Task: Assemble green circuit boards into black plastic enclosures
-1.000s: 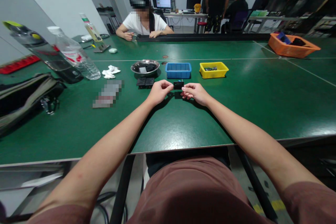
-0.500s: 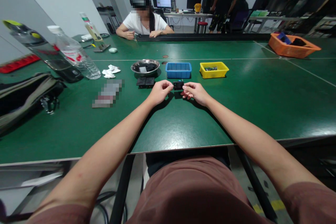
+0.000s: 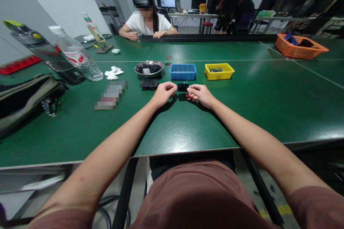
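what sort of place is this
Probably a workroom for small assembly, though that's a guess: a long green table, a yellow bin of small parts, and a lit monitor behind.

- Glare whitens the glossy green tabletop [image 3: 177,136], six o'clock.
- Shadows pool beneath the bare left hand [image 3: 162,94].
- Lens distortion slants a clear plastic bottle [image 3: 76,55], ten o'clock.

Free rm R of right hand [image 3: 200,94] (yellow bin [image 3: 219,76] beyond).
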Demonstrator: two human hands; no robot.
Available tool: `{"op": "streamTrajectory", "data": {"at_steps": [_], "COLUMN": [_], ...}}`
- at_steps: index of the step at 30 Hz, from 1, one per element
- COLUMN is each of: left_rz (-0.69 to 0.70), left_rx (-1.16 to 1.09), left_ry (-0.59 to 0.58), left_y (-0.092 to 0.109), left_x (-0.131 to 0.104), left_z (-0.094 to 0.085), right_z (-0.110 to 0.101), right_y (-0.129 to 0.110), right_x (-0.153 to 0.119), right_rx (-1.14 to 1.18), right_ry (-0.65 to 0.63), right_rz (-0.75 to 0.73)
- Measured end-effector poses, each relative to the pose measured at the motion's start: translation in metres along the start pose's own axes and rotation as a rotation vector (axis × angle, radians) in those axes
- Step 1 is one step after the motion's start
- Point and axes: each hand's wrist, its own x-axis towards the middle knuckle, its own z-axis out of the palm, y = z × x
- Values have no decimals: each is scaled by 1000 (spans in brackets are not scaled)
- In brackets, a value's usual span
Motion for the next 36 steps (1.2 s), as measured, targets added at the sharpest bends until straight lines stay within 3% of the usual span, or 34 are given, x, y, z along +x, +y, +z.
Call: {"op": "streamTrajectory", "data": {"at_steps": [15, 36], "left_rz": [-129, -147], "left_rx": [-173, -128], "left_ry": [-22, -40], "left_y": [-5, -7], "left_x": [3, 4], "left_z": [-2, -1], "right_z": [-2, -3], "right_y": [0, 4], "right_x": [-2, 0], "right_rx": [-31, -75], "right_ry": [-42, -15], "right_rz": [-47, -140]}}
